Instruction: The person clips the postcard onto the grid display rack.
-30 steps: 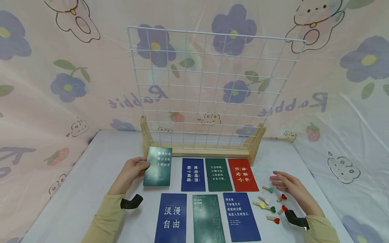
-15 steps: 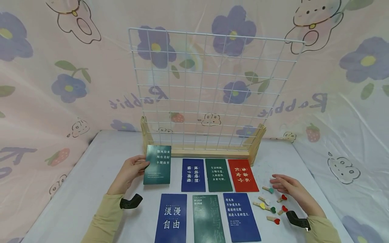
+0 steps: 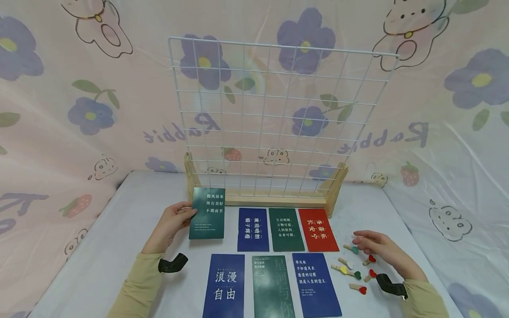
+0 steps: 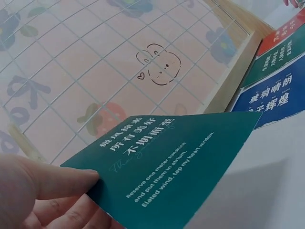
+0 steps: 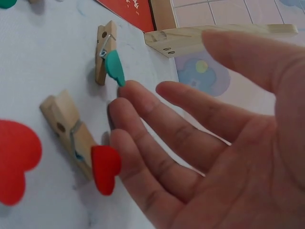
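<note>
Head view shows the left hand (image 3: 172, 223) pinching a green card (image 3: 207, 221) before the lower left of the wire grid (image 3: 244, 43), seemingly positioning it, while the right hand (image 3: 383, 248), fingers loosely spread, is near a green-hearted peg (image 5: 114, 69) that the next move probably calls for gripping.

Three green cards (image 3: 207, 221), three blue cards (image 3: 253, 230), one red card (image 3: 318, 229); seven wooden clothespins (image 3: 354, 286) (three red-topped, two green, one white, one yellow); one wire grid rack (image 3: 274, 201).
</note>
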A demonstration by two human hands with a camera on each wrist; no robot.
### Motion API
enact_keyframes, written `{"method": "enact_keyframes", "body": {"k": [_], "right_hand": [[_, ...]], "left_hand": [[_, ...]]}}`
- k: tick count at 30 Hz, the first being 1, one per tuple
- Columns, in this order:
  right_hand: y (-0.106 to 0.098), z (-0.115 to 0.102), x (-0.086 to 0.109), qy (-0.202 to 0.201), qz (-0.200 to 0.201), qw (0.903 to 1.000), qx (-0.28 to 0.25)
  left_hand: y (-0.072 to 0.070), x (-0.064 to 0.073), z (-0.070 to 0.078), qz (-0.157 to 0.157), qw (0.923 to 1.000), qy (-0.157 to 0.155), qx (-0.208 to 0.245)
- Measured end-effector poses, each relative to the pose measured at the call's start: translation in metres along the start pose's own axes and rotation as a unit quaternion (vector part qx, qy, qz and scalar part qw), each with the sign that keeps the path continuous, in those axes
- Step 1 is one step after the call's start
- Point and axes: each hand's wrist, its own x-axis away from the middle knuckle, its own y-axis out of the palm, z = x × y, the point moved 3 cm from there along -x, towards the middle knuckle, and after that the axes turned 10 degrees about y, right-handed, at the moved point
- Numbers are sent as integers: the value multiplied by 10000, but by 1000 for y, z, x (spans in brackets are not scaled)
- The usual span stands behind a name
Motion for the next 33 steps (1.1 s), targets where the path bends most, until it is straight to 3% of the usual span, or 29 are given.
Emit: {"method": "enact_keyframes", "body": {"k": [11, 23, 33], "right_hand": [[4, 1, 0, 84, 89, 9995, 307], [5, 3, -2, -318, -93, 9990, 310], [8, 5, -10, -329, 186, 9977, 568]], "left_hand": [[0, 0, 7, 35, 9999, 55, -117], [2, 0, 8, 53, 9999, 116, 17], [4, 2, 9, 40, 9999, 107, 4]]}}
